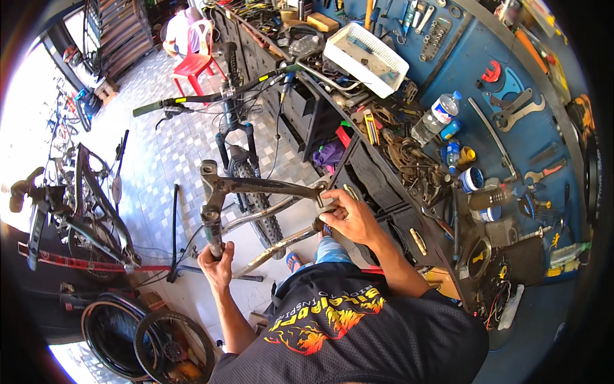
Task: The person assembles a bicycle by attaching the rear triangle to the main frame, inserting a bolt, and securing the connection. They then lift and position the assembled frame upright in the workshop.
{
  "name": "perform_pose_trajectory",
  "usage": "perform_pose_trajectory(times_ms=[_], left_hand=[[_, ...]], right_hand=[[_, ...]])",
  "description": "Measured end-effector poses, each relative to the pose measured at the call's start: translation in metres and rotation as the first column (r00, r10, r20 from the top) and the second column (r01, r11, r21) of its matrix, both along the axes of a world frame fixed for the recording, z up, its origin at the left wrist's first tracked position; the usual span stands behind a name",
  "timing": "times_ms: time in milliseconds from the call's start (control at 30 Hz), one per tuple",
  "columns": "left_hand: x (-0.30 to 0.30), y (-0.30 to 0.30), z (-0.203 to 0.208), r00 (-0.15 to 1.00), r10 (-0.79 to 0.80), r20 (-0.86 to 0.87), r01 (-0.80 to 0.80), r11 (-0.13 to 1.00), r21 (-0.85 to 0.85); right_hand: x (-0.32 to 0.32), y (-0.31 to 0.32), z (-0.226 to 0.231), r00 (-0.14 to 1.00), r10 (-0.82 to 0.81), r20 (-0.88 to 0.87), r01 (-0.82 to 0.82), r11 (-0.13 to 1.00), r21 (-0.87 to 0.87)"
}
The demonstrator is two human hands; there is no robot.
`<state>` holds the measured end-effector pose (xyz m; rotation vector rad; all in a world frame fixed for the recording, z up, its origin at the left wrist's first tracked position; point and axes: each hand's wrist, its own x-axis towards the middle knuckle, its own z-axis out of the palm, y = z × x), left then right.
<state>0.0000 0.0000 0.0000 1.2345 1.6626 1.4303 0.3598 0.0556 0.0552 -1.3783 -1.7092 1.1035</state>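
Both of my hands hold a worn bicycle rear triangle [262,185], dark on its upper arm and scraped bare along its lower tubes. My left hand [217,264] is wrapped round the lower end of its short upright tube. At the other end, my right hand [350,216] closes with thumb and fingers on the dropouts, where the stays come together. The part is held up in front of my body, above the floor. Just beyond it stands a mountain bike, whose front fork [236,137] and knobby tyre [262,221] are partly hidden behind the part.
Along the right runs a cluttered workbench [390,182] with a white plastic basket [364,57], a water bottle [437,118] and many tools. More tools hang on a blue board [473,70]. Bicycle wheels [173,349] lean at lower left. A red chair [194,61] and a seated person are far back.
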Motion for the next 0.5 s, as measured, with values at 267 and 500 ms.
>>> perform_pose_trajectory(times_ms=[267,500], left_hand=[[0.033,0.063,0.008,0.98,-0.184,0.068,0.195,0.957,-0.213],[0.089,0.148,-0.015,0.978,-0.2,-0.061,0.16,0.904,-0.396]], right_hand=[[0.036,0.067,-0.033,0.998,-0.043,0.047,0.041,0.998,0.044],[0.107,0.211,-0.022,0.956,-0.254,0.149,0.22,0.952,0.212]])
